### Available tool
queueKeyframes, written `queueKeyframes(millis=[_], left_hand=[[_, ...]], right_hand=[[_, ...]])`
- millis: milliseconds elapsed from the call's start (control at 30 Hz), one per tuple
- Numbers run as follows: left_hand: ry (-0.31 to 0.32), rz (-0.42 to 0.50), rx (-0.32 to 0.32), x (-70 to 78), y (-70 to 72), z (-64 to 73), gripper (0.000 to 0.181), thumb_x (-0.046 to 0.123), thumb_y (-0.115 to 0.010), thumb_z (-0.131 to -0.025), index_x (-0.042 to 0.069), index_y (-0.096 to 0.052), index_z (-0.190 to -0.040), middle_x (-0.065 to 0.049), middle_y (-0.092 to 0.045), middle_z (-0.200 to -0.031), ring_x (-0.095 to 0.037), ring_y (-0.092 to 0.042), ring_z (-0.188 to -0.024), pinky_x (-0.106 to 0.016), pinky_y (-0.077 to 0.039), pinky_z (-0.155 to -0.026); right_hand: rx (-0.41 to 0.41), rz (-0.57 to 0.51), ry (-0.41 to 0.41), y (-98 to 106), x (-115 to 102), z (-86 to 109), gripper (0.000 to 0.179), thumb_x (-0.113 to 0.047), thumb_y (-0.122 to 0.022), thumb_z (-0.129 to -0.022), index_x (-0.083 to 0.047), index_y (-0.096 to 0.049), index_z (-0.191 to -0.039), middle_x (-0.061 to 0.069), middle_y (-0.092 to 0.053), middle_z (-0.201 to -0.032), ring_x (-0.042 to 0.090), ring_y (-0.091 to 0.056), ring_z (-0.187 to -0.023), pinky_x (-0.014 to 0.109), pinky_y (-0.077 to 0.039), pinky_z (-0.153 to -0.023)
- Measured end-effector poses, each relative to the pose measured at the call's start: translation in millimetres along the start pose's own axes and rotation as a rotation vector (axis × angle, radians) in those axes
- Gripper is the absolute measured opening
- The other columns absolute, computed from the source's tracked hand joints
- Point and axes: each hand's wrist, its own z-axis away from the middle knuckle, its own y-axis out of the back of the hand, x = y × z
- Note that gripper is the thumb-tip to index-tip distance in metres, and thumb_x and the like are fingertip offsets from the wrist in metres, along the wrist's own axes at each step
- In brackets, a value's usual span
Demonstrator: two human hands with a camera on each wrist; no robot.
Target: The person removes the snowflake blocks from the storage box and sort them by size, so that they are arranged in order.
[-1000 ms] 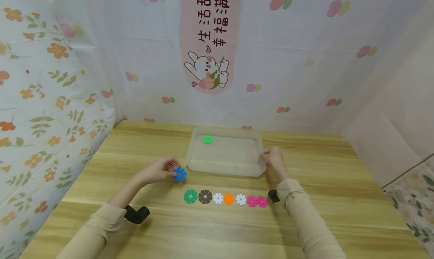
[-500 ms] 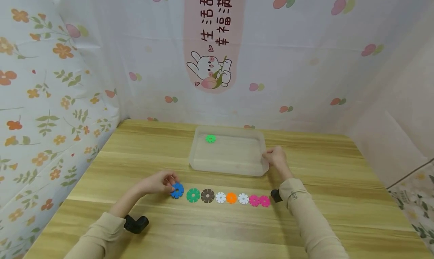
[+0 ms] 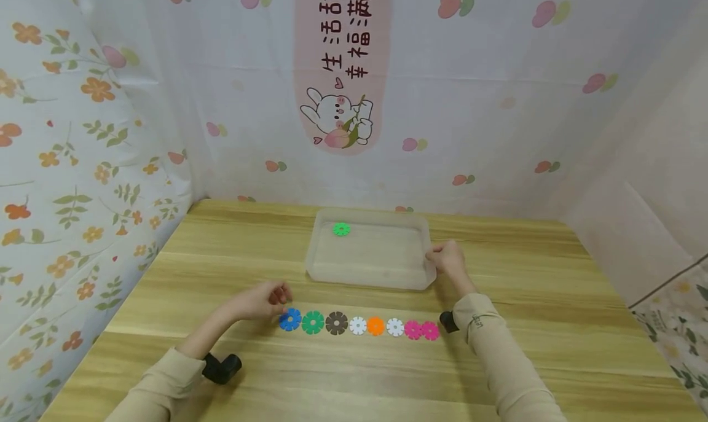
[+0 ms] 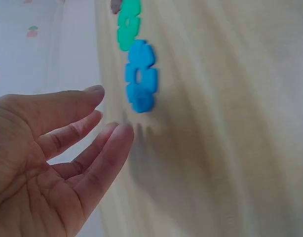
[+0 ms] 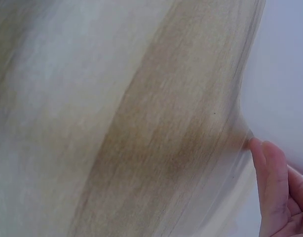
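A left hand (image 3: 260,300) is hovering, fingers relaxed and holding nothing, beside a blue disc (image 3: 290,319) lying at the row's left end near the table's (image 3: 553,324) front edge; the wrist view confirms a gap. The right hand (image 3: 448,259) is apparently gripping the clear tray's (image 3: 369,274) right rim.

My left hand (image 3: 260,300) hangs low in front of me, palm turned inward, fingers (image 4: 99,148) nearly straight and a little spread, the thumb lying above them; nothing is between them. My left forearm runs back toward me from the lower left in a beige sleeve, with a black camera strapped under the wrist. My right hand (image 3: 447,259) is stretched farther forward, fingers curled loosely, the tip of one finger (image 5: 267,173) showing at the edge of the wrist view. My right forearm comes up from the lower right, also sleeved in beige, with its black camera at the wrist.
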Motion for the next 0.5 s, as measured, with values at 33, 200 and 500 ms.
queueKeyframes(millis=[33,200,500], left_hand=[[-0.004,-0.012,0.011,0.6,1.6,-2.4,0.018,0.002,-0.059,-0.083,-0.005,-0.054,-0.099,-0.011,-0.058,-0.089,-0.019,-0.055,-0.084,-0.026,-0.048,-0.07],[-0.007,-0.014,0.079,8.7,11.9,-22.9,0.022,0.005,-0.054,-0.088,-0.009,-0.05,-0.105,-0.02,-0.058,-0.098,-0.029,-0.058,-0.09,-0.036,-0.05,-0.076],[0.041,-0.014,0.189,31.0,29.4,-77.5,0.036,0.01,-0.051,-0.091,-0.007,-0.042,-0.121,-0.025,-0.052,-0.111,-0.037,-0.054,-0.104,-0.042,-0.048,-0.084]], right_hand=[[0.003,0.003,0.002,0,0,0.0,0.026,-0.005,-0.056,-0.081,0.013,-0.064,-0.098,0.03,-0.063,-0.1,0.013,-0.059,-0.055,0.022,-0.05,-0.05],[0.011,0.002,0.008,2,1,-1.0,0.025,-0.005,-0.056,-0.08,0.013,-0.065,-0.094,0.029,-0.065,-0.095,0.008,-0.053,-0.047,0.021,-0.047,-0.048],[0.027,-0.003,0.015,0,2,-2.2,0.024,-0.004,-0.057,-0.078,0.013,-0.066,-0.092,0.028,-0.066,-0.092,0.007,-0.051,-0.047,0.02,-0.047,-0.047]])
